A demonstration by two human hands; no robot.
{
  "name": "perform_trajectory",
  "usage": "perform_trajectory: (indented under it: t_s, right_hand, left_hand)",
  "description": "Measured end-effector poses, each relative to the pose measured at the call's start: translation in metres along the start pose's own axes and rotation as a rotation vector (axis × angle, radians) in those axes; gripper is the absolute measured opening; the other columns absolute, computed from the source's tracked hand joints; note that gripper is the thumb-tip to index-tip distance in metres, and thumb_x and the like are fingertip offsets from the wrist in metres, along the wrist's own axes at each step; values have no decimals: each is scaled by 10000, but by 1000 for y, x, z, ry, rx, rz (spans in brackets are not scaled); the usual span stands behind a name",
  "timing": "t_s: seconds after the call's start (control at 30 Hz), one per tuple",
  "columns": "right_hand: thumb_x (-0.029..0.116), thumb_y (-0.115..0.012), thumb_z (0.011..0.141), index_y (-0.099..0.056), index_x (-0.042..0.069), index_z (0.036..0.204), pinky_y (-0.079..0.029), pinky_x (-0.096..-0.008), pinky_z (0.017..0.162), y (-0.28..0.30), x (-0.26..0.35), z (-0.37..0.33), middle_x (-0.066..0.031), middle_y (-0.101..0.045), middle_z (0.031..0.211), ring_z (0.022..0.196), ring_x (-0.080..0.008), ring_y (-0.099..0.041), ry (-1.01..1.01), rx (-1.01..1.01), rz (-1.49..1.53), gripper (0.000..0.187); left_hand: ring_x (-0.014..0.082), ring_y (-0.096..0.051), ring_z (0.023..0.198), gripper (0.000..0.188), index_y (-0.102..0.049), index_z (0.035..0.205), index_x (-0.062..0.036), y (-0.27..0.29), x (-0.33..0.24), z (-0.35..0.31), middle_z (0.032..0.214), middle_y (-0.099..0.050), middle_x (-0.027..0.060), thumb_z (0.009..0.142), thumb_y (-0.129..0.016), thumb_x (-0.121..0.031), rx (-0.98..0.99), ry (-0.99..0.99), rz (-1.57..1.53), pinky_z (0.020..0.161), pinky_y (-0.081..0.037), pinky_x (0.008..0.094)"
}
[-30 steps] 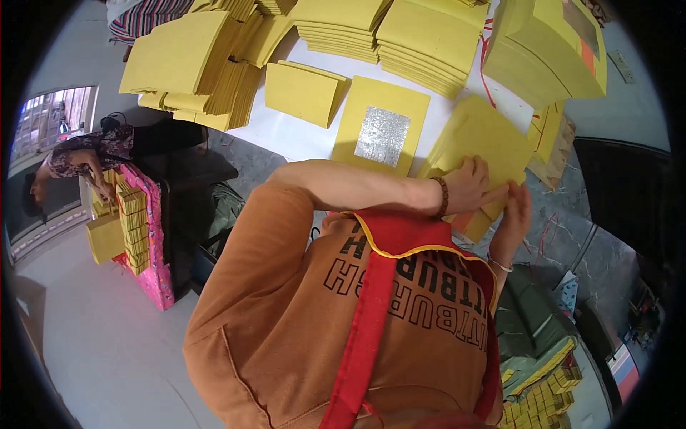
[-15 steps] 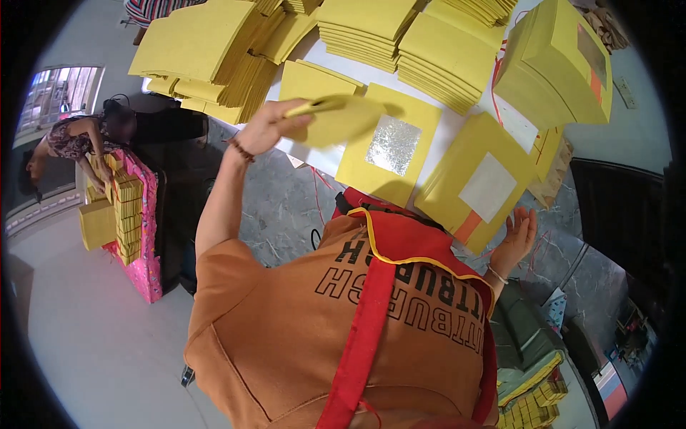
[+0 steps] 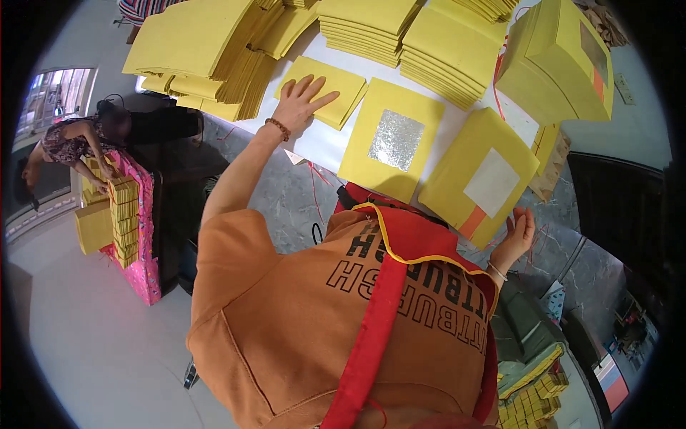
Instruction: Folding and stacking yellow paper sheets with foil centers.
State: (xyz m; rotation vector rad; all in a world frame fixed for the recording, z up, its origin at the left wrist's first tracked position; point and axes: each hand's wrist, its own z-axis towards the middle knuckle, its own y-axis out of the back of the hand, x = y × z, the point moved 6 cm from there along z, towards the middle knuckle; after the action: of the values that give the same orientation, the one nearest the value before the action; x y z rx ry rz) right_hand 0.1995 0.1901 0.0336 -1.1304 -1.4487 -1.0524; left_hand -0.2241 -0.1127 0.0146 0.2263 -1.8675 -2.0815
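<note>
My left hand [image 3: 300, 104] lies with spread fingers on a low stack of yellow paper sheets [image 3: 336, 91] on the white-topped table. To the right of it is a yellow sheet with a silver foil square [image 3: 396, 139], like joss paper. Further right sits a thicker yellow stack [image 3: 457, 189] with a pale square and an orange strip. My right hand [image 3: 516, 234] is beside that stack's near right corner, palm turned up and fingers loosely bent, with nothing seen in it.
Tall yellow paper stacks [image 3: 193, 39] line the table's far side. A thick block of sheets [image 3: 557, 64] leans at the far right, near red string [image 3: 498, 86]. At the left, another person [image 3: 78, 139] handles yellow bundles [image 3: 125, 214] on a pink cloth [image 3: 146, 264].
My left hand held a yellow paper piece, blurred in motion, above the low stack. Now it rests flat on that stack with fingers spread. My right hand has barely moved.
</note>
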Motion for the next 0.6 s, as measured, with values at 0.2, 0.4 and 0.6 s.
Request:
perform_trajectory:
  t_s: [0.2, 0.4, 0.6]
  right_hand:
    - [137, -491, 918, -519, 9, 1158, -445, -302, 839, 2, -5, -3, -108, -593, 1062, 967, -170, -564, 44, -20, -64, 273]
    - [102, -640, 772, -617, 67, 1032, -347, -389, 959, -30, 35, -13, -91, -568, 1152, 1146, -293, -464, 561, 263, -601, 264]
    - [116, -694, 717, -649, 118, 967, -346, -382, 956, -38, 31, -13, -100, -531, 1183, 1165, -297, -436, 675, 350, -773, 255]
  left_hand:
    - [396, -44, 1356, 833, -99, 1428, -277, -18, -2, 10, 1485, -13, 169, 734, -523, -97, 558, -28, -52, 1050, -90, 586]
    - [332, -210, 1327, 706, -178, 1410, -232, 13, -4, 27, 1465, -153, 139, 804, -541, -228, 748, -106, 47, 1040, -226, 516]
    - [285, -520, 1066, 441, -471, 1211, -121, 67, -96, 79, 1145, -553, 117, 781, -567, -156, 288, -301, -185, 894, -399, 435]
